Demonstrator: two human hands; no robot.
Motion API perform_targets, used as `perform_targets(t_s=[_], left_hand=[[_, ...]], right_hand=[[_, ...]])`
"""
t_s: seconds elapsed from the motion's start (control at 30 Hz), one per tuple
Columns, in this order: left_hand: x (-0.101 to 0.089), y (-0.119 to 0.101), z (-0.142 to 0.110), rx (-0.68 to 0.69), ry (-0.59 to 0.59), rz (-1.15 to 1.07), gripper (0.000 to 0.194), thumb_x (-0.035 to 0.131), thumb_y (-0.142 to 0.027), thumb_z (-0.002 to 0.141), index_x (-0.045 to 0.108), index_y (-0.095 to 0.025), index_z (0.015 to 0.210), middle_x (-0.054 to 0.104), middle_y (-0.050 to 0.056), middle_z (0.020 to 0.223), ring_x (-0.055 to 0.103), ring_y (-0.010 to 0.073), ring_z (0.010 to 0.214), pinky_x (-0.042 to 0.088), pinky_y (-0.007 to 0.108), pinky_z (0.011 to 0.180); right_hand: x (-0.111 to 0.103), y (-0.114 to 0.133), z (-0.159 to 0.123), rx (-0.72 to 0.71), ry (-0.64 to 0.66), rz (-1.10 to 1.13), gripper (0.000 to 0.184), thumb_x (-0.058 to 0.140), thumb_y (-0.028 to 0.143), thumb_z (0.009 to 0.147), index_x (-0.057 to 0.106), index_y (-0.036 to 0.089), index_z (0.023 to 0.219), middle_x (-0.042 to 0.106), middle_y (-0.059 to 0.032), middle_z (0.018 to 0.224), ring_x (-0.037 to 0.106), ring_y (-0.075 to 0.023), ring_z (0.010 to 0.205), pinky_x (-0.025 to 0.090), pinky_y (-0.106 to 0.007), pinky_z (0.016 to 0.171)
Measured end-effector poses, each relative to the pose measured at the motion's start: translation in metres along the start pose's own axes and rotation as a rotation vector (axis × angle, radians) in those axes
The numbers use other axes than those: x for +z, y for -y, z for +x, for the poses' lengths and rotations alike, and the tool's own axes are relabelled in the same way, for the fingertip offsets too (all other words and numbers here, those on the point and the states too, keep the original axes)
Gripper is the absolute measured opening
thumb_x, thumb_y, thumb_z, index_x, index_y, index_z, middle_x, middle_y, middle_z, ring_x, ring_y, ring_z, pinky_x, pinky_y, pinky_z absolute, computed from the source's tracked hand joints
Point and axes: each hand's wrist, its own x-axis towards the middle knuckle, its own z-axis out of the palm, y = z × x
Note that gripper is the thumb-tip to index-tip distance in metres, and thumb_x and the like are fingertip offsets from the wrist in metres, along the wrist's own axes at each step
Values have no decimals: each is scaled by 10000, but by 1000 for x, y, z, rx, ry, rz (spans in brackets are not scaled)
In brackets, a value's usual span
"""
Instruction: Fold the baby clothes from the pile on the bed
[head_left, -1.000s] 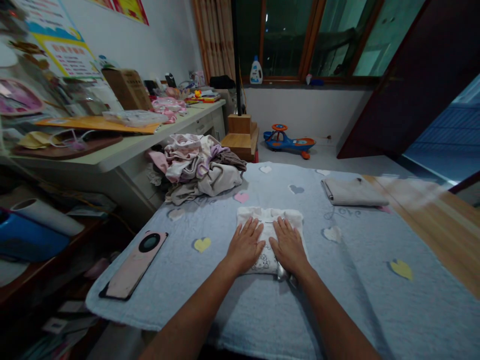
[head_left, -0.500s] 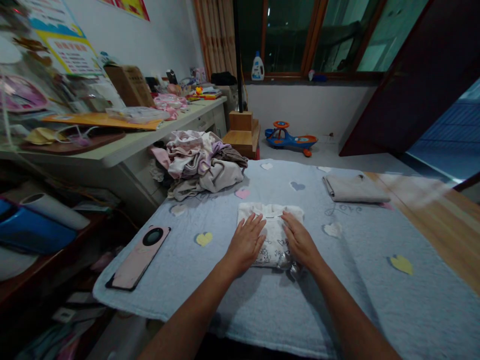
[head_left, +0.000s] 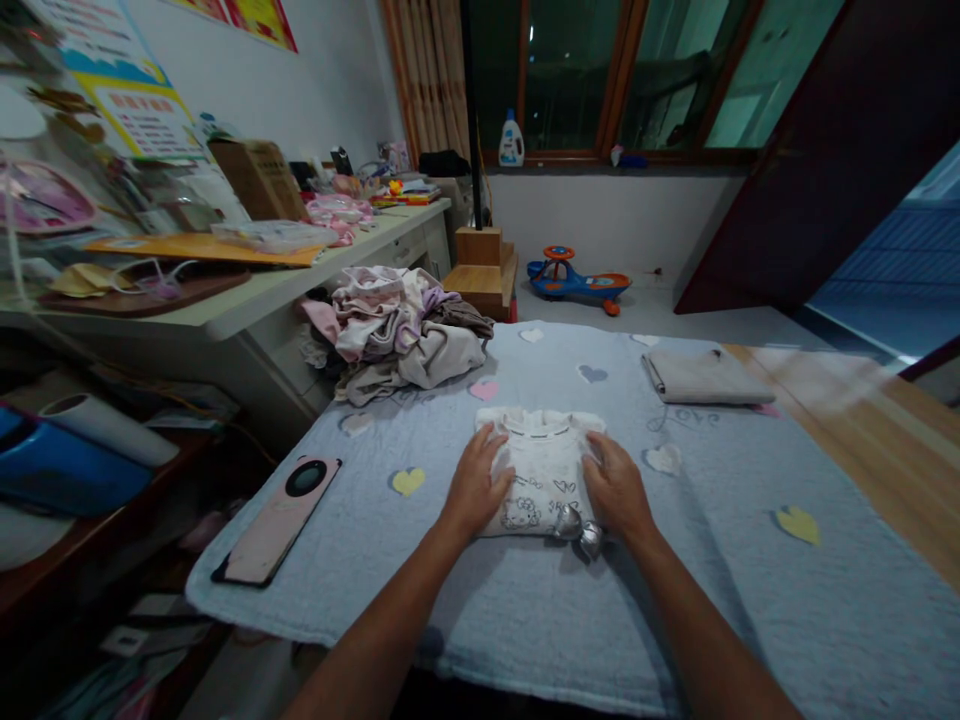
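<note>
A white shirt (head_left: pixel 541 460), folded into a neat rectangle, lies on the blue cloth with its neckline away from me. Its front has dark line drawings of hearts and a cat face. Two silvery, shiny lumps (head_left: pixel 579 528) sit at its near right corner; I cannot tell what they are. My left hand (head_left: pixel 476 485) holds the shirt's left edge, thumb on top and fingers along the side. Gripping the right edge the same way is my right hand (head_left: pixel 616 485). The undersides of the fingers are hidden.
A heap of crumpled clothes (head_left: pixel 405 330) lies at the far left of the cloth-covered table (head_left: pixel 420 560). Nearer on the left is a pink phone (head_left: pixel 274 530). A folded grey garment (head_left: pixel 705 377) rests at the far right. Beyond the table stands a blue ride-on toy (head_left: pixel 577 282).
My hands have slid apart from the top of the shirt to its left and right edges. The neckline and printed front show more now.
</note>
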Motion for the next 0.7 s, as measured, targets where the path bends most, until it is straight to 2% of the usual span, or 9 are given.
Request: perform_targets(t_s=[0.07, 0.1, 0.17, 0.23, 0.37, 0.43, 0.57, 0.7], left_hand=[[-6, 6, -1, -174, -101, -26, 452, 546, -236, 850, 524, -164, 1296, 485, 150, 1399, 451, 249, 1332, 354, 407, 1121], [-8, 8, 0, -252, -98, -36, 454, 552, -246, 843, 519, -162, 1288, 525, 152, 1335, 500, 256, 1279, 391, 407, 1085], [-11, 11, 3, -359, -30, -55, 487, 566, -278, 840, 487, -142, 1301, 567, 161, 1257, 560, 265, 1200, 442, 396, 1013], [-12, 13, 7, -403, 29, -65, 546, 591, -290, 828, 446, -115, 1324, 576, 187, 1254, 573, 274, 1182, 448, 387, 985], [-9, 13, 18, -504, 62, -174, 718, 697, -258, 733, 379, -95, 1356, 641, 194, 1188, 633, 275, 1087, 472, 363, 919], [-9, 12, 22, -586, 72, -298, 700, 740, -234, 672, 440, -100, 1290, 689, 168, 1094, 676, 274, 976, 507, 344, 821], [-10, 8, 27, -685, 82, -631, 481, 761, -191, 596, 586, -100, 1035, 723, 151, 1001, 704, 266, 838, 533, 319, 685], [-8, 5, 25, -674, 161, -846, 394, 754, -203, 572, 658, -92, 937, 744, 118, 893, 703, 251, 736, 535, 311, 628]], right_hand=[[-7, -4, -2, 141, -23, -98, 465, 408, 355, 893, 575, 95, 1240, 637, -180, 1217, 576, -277, 1144, 412, -409, 1025], [-10, -5, -2, 206, 4, -156, 474, 420, 379, 890, 581, 84, 1224, 646, -193, 1173, 589, -292, 1105, 426, -412, 991], [-12, -4, -1, 298, 110, -247, 494, 447, 430, 883, 597, 70, 1186, 655, -216, 1113, 611, -312, 1046, 449, -408, 923], [-13, 2, 3, 354, 212, -297, 488, 463, 456, 874, 619, 73, 1135, 664, -225, 1082, 633, -316, 1003, 461, -395, 864], [-14, 13, 13, 443, 321, -274, 504, 482, 472, 848, 621, 72, 1122, 687, -224, 1059, 670, -311, 946, 473, -366, 768], [-14, 15, 16, 449, 343, -238, 495, 484, 467, 840, 634, 75, 1101, 697, -220, 1051, 674, -316, 943, 472, -359, 754], [-12, 15, 18, 386, 309, -207, 402, 507, 394, 817, 658, 92, 1036, 697, -214, 1063, 661, -311, 980, 465, -339, 783], [-7, 15, 12, 359, 219, -76, 370, 494, 339, 816, 609, 129, 1098, 698, -166, 1072, 656, -274, 988, 469, -318, 823]])
